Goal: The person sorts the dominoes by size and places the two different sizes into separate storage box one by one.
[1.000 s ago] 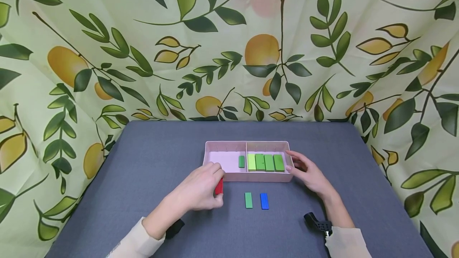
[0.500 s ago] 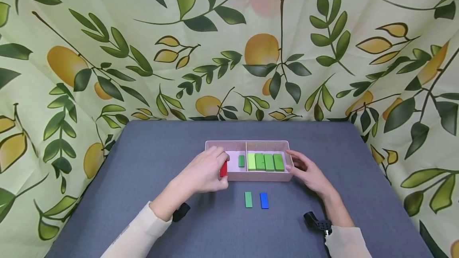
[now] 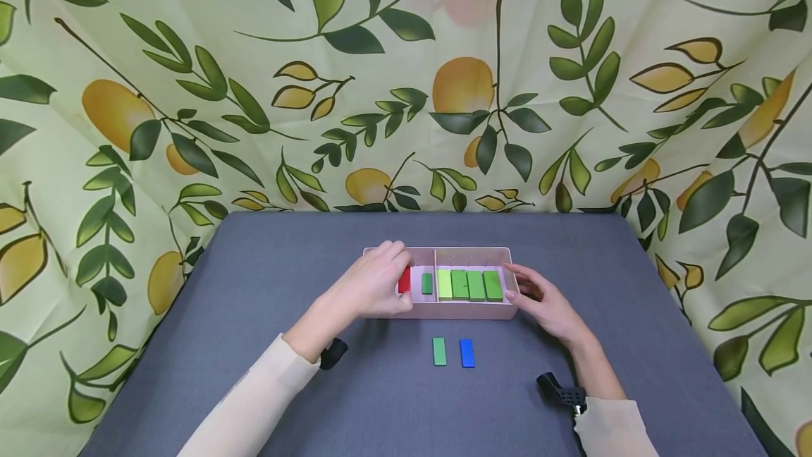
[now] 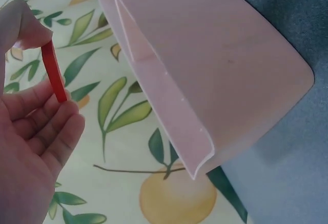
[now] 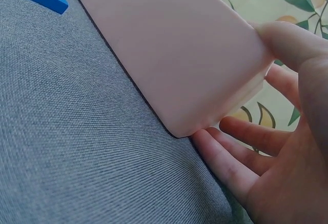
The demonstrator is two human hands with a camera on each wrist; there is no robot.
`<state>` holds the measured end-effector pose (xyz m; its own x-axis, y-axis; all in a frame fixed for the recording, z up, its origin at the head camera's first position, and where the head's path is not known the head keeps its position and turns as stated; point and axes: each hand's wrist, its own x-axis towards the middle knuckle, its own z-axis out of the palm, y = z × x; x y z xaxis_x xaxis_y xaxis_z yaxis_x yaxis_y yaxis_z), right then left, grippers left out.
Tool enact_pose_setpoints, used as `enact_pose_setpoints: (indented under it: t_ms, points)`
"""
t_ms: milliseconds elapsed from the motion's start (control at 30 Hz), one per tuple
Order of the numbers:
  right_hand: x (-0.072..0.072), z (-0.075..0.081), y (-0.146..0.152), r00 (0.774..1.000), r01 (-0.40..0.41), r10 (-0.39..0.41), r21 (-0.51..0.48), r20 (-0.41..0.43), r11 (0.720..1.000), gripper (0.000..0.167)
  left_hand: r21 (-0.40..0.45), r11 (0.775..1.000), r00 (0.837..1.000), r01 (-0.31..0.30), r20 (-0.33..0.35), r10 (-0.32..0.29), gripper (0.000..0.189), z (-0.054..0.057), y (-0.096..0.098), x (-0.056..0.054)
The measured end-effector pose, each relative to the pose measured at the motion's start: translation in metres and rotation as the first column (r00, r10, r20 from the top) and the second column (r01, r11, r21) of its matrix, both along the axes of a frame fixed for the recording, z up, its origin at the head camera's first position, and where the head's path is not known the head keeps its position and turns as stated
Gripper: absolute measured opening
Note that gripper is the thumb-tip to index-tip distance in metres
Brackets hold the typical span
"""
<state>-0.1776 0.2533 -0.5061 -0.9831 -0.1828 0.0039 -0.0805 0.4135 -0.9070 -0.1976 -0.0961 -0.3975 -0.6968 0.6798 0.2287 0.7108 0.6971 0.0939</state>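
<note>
My left hand (image 3: 379,281) pinches a thin red rectangular block (image 4: 54,73) between thumb and fingertips, holding it on edge over the left compartment of a pink divided box (image 3: 458,311). In the left wrist view the block stands out plainly, with the other fingers loosely bent below it. A small green block (image 3: 427,283) lies in that same compartment, close to the divider. Several light and mid green blocks (image 3: 476,285) sit in a row in the right compartment. My right hand (image 3: 547,307) holds the box's right end, thumb at the rim and fingers against the end wall.
On the grey cloth-covered table (image 3: 304,238), in front of the box, a green block (image 3: 439,352) and a blue block (image 3: 466,353) lie side by side. A leaf-patterned curtain (image 3: 393,125) hangs behind the table and along both sides.
My left hand has carried the red block up and rightward, from the box's front left side to over its left compartment. My right hand has stayed at the box's right end.
</note>
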Motion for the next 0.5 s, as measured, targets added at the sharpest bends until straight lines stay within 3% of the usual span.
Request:
enact_pose_setpoints:
  t_ms: [233, 500]
  points:
    - [-0.002, -0.004, 0.002, 1.000, 0.009, -0.009, 0.009, 0.003, 1.000, 0.061, 0.001, 0.999, 0.999, 0.033, 0.015, -0.033, 0.034, -0.010, 0.005, -0.018]
    - [-0.002, -0.004, 0.001, 1.000, 0.007, -0.007, 0.021, -0.006, 1.000, 0.060, 0.007, 1.000, 0.992, -0.014, 0.126, 0.013, 0.036, -0.024, 0.009, -0.030]
